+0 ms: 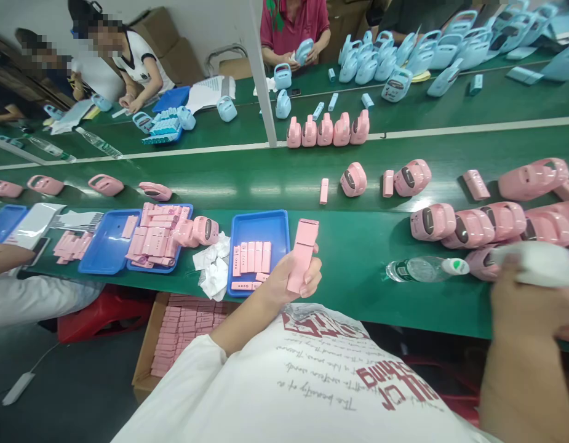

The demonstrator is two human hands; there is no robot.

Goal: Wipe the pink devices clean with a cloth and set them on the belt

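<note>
A pale wall [196, 21] is standing behind stacked cartons [157, 31]; a red stool [97, 317] is resting on the dark floor [85, 384]; the green worktop [247, 178] is reflecting light.

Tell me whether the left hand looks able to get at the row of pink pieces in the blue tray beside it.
Probably yes: nothing visible blocks the left hand from the row of pink pieces in the blue tray, though the pink block it holds may hinder grasping.
</note>
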